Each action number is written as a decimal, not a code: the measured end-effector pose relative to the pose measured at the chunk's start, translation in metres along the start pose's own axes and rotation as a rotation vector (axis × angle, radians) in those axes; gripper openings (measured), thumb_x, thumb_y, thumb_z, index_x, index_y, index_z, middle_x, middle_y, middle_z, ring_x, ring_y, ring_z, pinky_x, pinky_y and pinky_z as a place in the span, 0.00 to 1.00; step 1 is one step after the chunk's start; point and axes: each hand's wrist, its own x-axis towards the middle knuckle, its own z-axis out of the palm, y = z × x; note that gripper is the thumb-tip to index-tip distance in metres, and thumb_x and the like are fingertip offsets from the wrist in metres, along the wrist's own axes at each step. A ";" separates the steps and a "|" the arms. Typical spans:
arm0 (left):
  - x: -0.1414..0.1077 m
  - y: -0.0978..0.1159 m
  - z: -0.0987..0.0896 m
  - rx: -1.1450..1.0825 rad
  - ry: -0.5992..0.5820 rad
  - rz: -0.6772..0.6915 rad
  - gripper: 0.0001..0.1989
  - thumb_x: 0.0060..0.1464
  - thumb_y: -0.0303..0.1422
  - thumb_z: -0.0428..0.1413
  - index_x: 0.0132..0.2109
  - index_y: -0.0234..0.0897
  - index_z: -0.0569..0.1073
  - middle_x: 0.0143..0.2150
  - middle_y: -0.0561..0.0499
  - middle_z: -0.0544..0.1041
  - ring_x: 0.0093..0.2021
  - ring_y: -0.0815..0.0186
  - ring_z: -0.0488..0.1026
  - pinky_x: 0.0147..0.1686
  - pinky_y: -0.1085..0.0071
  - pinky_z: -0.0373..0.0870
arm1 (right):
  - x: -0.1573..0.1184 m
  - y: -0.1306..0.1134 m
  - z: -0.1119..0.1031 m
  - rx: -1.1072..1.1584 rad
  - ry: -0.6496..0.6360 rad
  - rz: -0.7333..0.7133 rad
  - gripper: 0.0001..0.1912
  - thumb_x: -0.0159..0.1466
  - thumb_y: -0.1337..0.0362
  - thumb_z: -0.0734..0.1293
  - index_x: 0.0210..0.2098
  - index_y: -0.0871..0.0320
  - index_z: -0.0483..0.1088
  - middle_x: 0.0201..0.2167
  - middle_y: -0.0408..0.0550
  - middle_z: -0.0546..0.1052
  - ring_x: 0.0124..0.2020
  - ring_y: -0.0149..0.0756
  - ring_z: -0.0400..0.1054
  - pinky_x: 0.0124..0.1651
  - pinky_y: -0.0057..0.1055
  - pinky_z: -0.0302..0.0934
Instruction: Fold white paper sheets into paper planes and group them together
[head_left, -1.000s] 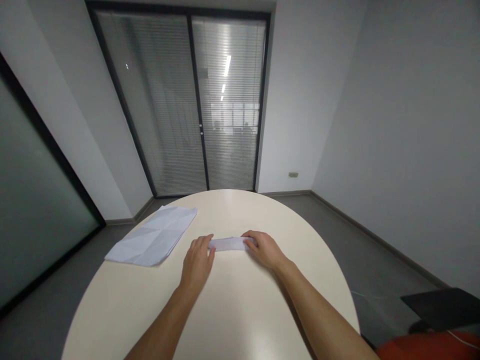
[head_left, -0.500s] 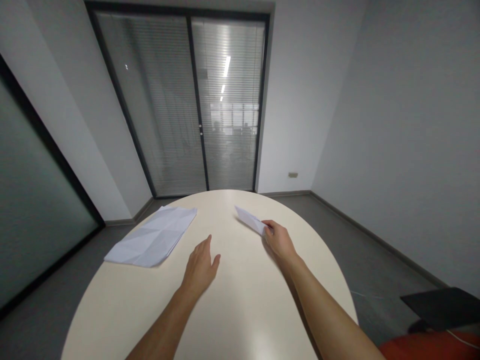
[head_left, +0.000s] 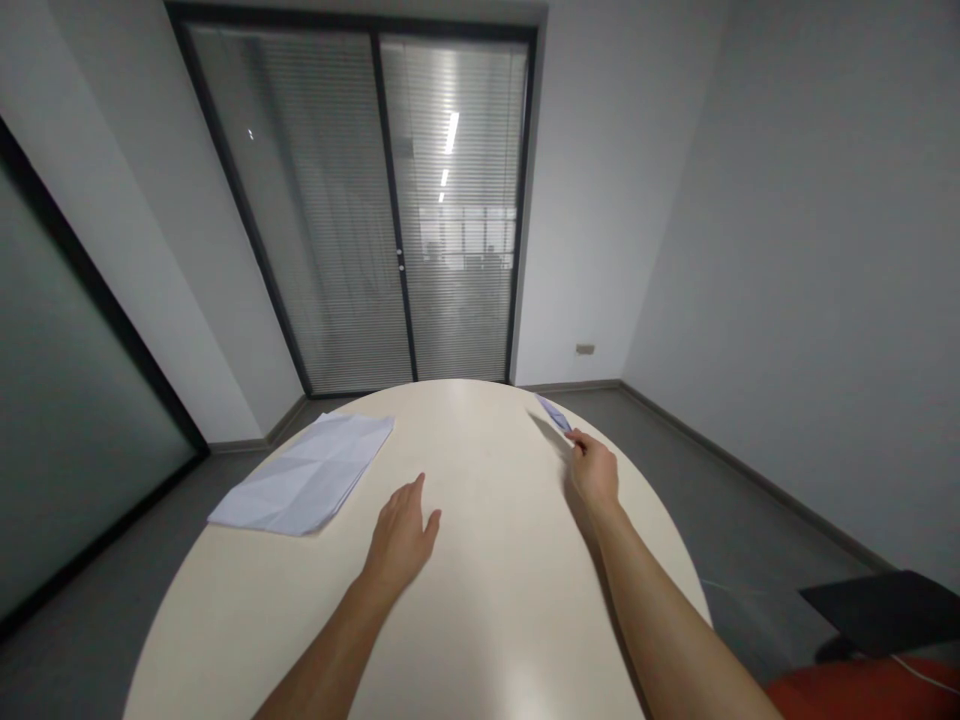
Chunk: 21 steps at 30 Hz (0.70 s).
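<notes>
Where both hands held it near the middle a second ago, I now find the narrow folded slip of white paper (head_left: 556, 416) at the far right rim of the round, cream-coloured table (head_left: 480, 610), turned nearly edge-on to my camera, its shadow lying apart from it on the tabletop. The right hand (head_left: 595, 470) alone grasps its near end, pinched between thumb and fingers. The left hand (head_left: 400, 535) has released it; its fingers stretch out, thumb apart, over the table's middle, and I cannot tell whether they touch the top. Along the table's left rim, the flat pile of creased white paper sheets (head_left: 307, 475) lies unmoved. Beyond the right rim I see a flat black panel (head_left: 889, 610).
</notes>
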 end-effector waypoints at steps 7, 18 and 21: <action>-0.001 0.000 0.001 -0.007 0.030 0.023 0.26 0.63 0.34 0.50 0.65 0.30 0.63 0.60 0.36 0.74 0.61 0.52 0.70 0.61 0.52 0.67 | 0.005 0.026 0.020 -0.047 -0.115 -0.038 0.26 0.64 0.68 0.57 0.58 0.64 0.74 0.62 0.63 0.72 0.64 0.58 0.64 0.66 0.53 0.56; 0.001 0.004 -0.003 0.067 0.010 0.014 0.25 0.63 0.34 0.50 0.64 0.32 0.66 0.60 0.38 0.74 0.62 0.51 0.69 0.62 0.52 0.66 | -0.006 0.011 0.018 -0.260 -0.078 -0.149 0.23 0.62 0.71 0.62 0.55 0.63 0.74 0.72 0.61 0.56 0.73 0.63 0.41 0.70 0.58 0.43; 0.005 -0.001 -0.018 0.190 0.038 -0.058 0.22 0.63 0.34 0.51 0.61 0.32 0.70 0.63 0.37 0.72 0.67 0.47 0.63 0.64 0.50 0.62 | -0.012 -0.004 0.021 -0.282 -0.084 -0.300 0.20 0.61 0.70 0.63 0.51 0.57 0.76 0.69 0.55 0.60 0.72 0.57 0.45 0.71 0.58 0.43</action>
